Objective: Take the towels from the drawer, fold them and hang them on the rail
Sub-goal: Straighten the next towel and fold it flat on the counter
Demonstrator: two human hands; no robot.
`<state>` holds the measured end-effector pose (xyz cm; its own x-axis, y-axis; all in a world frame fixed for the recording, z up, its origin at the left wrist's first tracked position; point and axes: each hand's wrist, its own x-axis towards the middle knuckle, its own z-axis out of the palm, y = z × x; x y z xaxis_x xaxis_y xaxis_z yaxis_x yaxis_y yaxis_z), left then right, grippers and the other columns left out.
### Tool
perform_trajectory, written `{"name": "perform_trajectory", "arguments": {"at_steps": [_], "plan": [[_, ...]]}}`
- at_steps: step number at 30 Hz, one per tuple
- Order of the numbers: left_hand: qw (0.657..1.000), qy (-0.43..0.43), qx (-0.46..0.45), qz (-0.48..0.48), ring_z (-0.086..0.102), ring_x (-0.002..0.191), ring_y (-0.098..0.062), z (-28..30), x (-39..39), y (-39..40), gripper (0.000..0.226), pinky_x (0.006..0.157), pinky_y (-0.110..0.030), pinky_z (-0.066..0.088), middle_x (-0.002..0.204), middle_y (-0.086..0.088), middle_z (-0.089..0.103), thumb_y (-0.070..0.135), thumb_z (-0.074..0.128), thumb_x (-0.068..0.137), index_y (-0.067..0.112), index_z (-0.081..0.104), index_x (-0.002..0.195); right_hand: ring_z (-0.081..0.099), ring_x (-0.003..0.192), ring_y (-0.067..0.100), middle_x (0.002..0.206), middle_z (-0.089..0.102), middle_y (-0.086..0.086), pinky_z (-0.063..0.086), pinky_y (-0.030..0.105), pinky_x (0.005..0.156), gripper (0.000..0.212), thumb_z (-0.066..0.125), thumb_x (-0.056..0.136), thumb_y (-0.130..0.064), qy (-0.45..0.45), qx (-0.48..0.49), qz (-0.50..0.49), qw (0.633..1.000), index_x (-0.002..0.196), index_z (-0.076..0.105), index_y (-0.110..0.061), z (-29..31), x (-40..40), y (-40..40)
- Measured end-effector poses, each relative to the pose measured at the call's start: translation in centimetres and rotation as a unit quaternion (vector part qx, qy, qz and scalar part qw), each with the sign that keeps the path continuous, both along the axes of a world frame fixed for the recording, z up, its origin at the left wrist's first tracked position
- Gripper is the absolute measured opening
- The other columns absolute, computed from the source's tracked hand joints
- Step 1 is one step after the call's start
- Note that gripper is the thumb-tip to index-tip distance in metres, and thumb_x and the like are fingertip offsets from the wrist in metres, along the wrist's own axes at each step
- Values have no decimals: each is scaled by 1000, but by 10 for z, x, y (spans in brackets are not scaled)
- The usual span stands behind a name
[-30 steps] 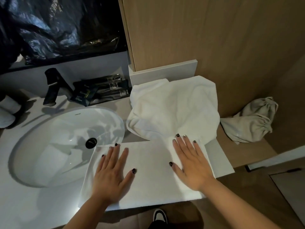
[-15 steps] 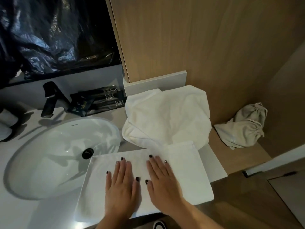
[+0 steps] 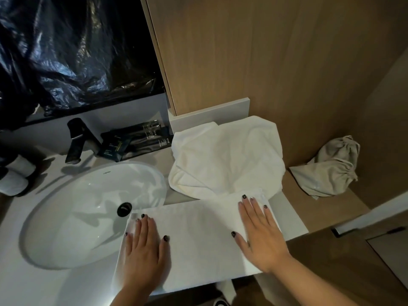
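While the sink (image 3: pixel 72 217) fills the lower left of the frame, the left hand (image 3: pixel 143 250) presses flat, fingers straight, on the folded towel (image 3: pixel 198 235) at lower centre; the right hand (image 3: pixel 258 237) presses its right end likewise, below a crumpled towel (image 3: pixel 227 157).

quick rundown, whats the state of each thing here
folded towel: flat on the counter, left end over the basin
left hand: flat on the towel
right hand: flat on the towel
loose towel: crumpled, unfolded
basin: empty, no water
cloth bag: slumped on the shelf
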<state>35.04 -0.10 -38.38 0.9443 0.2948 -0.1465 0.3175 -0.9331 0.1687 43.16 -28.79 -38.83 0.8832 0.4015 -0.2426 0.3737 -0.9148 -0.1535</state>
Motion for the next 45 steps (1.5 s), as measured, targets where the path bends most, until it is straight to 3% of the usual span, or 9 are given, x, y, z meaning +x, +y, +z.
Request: {"name": "perform_trajectory", "arguments": {"at_steps": [7, 11, 15, 18, 23, 26, 33, 40, 45], "plan": [[998, -28, -20, -52, -13, 150, -18, -1, -12, -34, 83, 121, -40, -10, 162, 0, -8, 56, -6, 84, 13, 1, 154, 40, 141, 23, 152, 44, 2, 23, 52, 112, 61, 38, 91, -47, -20, 35, 109, 993, 143, 52, -18, 7, -48, 74], [994, -29, -19, -101, -20, 149, -13, -3, -17, -9, 78, 122, -35, -12, 162, 4, -16, 62, -5, 86, 23, -7, 154, 23, 148, 22, 160, 30, 0, 14, 50, 113, 69, 35, 94, -57, -17, 22, 103, 994, 151, 37, -18, -2, -45, 63], [993, -30, 5, -111, -7, 151, -19, 0, -30, 17, 75, 120, -30, -13, 163, 0, -5, 62, 4, 93, 22, 2, 157, -24, 148, 14, 161, -23, -7, -9, 46, 119, 78, 2, 94, -71, -27, -9, 49, 998, 155, -13, -24, -12, -28, 6], [992, -37, 12, -120, -11, 151, -20, -1, -35, 27, 78, 118, -27, -18, 164, -3, -7, 63, 2, 93, 19, 0, 156, -35, 143, 10, 157, -32, -9, -13, 43, 120, 78, -13, 88, -70, -12, -33, 14, 999, 150, -26, -25, -8, -22, -20], [993, -41, -32, -109, -16, 148, -9, -9, -37, 44, 84, 119, -28, -11, 164, 3, -8, 67, 2, 88, 21, 3, 158, -21, 149, 27, 163, -20, 9, -11, 49, 120, 68, 19, 102, -36, 7, -70, -59, 996, 153, -15, -8, 14, -33, 38], [991, -35, -28, -125, -17, 147, -9, -13, -38, 51, 80, 118, -27, -13, 164, 1, -6, 61, 1, 89, 18, -2, 156, -16, 150, 28, 164, -13, 11, -11, 49, 119, 69, 32, 99, -20, 1, -28, 48, 998, 156, -5, -7, 18, -49, 105], [981, -87, -28, -170, 15, 149, -26, -13, -42, 57, 67, 122, -41, 6, 161, -12, 21, 42, 22, 96, 6, 25, 153, -21, 149, 15, 164, -14, -5, -13, 46, 120, 69, 1, 95, -51, -10, 4, 98, 995, 157, -7, -22, -2, -73, 141], [973, 5, 44, -227, -36, 141, -24, -16, -36, 69, 71, 115, -36, -22, 153, -7, -37, 53, -14, 88, 14, -29, 145, -29, 146, 15, 159, -28, -6, -14, 43, 120, 84, 13, 93, -72, 25, -48, 8, 999, 154, -17, -23, 1, -61, 75], [910, -13, 32, -413, -36, 142, -25, -7, -37, 62, 76, 111, -41, -26, 158, -4, -30, 23, 37, 102, 22, -21, 151, -26, 147, 18, 160, -24, -6, -15, 45, 119, 74, 24, 100, -57, 51, -11, 60, 997, 156, -10, -24, 17, -68, 85]]}}
